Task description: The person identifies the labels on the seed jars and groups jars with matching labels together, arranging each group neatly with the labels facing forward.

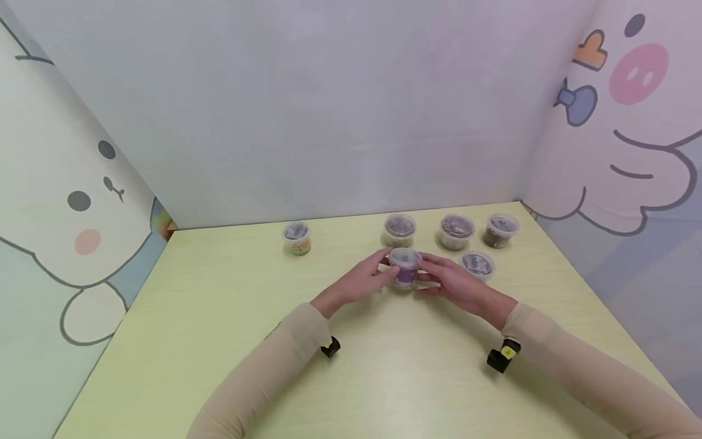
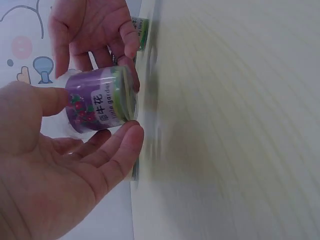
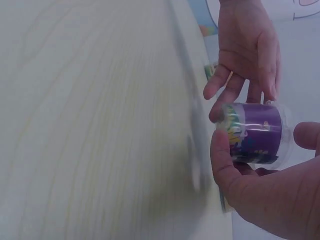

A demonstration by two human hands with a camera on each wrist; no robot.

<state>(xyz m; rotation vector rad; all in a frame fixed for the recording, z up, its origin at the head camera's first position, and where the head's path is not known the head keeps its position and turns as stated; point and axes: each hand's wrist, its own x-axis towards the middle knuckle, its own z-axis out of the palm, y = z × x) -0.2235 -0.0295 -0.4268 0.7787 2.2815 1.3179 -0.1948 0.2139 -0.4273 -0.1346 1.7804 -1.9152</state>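
Note:
A clear plastic cup with a purple label and a lid is between both hands near the table's middle. Its label shows red flowers and the words "little garden" in the left wrist view. The left hand grips the cup from the left, with its thumb against the side and its fingers curled round the lower part. From the other side the right hand holds it, thumb by the rim and fingers near the base. Whether the base touches the table cannot be told.
Behind the hands stand several lidded plastic cups: one at the left, another at the back middle, more at the right. A further cup is close beside the right hand. White walls with cartoon figures enclose the pale yellow table.

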